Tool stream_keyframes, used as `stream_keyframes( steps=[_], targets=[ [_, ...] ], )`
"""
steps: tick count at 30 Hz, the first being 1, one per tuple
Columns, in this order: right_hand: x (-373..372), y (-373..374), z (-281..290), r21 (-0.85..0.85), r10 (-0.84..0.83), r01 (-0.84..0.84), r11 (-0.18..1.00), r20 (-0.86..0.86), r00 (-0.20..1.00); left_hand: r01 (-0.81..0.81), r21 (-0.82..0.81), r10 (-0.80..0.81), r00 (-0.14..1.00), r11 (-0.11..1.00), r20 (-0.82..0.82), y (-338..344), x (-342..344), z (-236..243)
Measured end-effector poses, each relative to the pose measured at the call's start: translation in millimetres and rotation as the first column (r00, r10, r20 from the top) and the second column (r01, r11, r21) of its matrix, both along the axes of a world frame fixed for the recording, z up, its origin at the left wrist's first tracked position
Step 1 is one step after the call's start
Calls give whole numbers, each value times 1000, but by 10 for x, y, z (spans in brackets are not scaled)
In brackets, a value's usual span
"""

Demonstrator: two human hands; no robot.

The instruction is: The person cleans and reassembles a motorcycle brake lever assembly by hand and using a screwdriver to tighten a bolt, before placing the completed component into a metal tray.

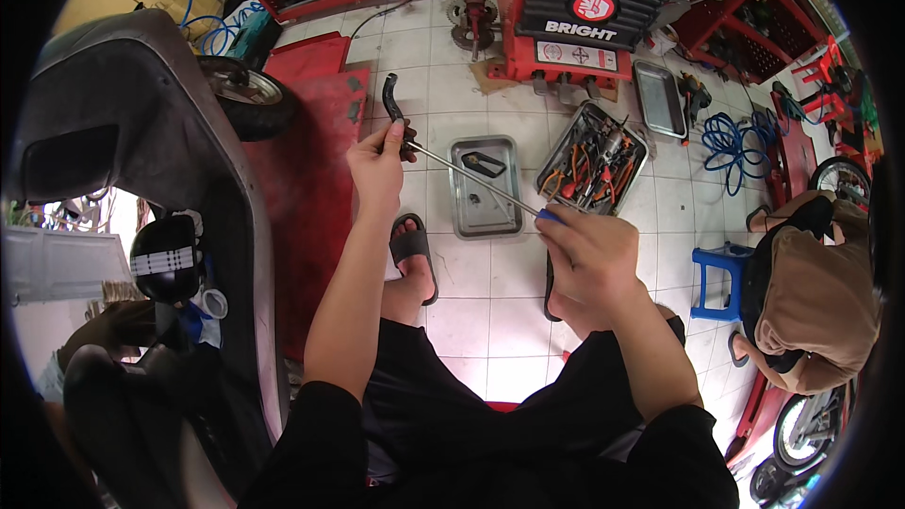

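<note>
Black curved hose (390, 100) in L hand (379, 168), fingers tight round it; R hand (594, 250) grips blue-hndl screwdriver (471, 176), shaft slanting to hose above steel tray (504, 219) w/ few dark parts (484, 164). Adj. tool tray (633, 177): pliers (558, 180), misc. tools (608, 153), heaped. Motorbike (222, 179) + red platform (316, 160) L, blue stool (721, 278) R.

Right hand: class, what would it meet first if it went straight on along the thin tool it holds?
Following the thin tool, the right hand would probably first meet the curved black part held in the left hand; the tool's far end seems to reach it, though depth is unclear.
</note>
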State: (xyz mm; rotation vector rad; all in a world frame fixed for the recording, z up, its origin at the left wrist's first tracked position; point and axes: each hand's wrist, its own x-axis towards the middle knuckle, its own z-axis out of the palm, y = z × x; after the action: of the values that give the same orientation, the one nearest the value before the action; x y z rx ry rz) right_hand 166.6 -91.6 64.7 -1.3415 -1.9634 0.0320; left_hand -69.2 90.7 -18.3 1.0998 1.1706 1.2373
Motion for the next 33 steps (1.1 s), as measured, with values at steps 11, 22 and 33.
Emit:
stream_keyframes(
  steps=[11,22,33],
  targets=[
    [257,122,-86,-608,-724,-624,492,-683,95,-53,46,52,999,998,11,65,-54,0],
    [51,54,54,103,73,-75,992,25,997,3,-44,-2,1000,999,15,53,-93,43],
    [159,84,-211,-731,-416,-232,642,-586,695,-35,15,35,999,999,-41,58,-74,71]
  ],
)
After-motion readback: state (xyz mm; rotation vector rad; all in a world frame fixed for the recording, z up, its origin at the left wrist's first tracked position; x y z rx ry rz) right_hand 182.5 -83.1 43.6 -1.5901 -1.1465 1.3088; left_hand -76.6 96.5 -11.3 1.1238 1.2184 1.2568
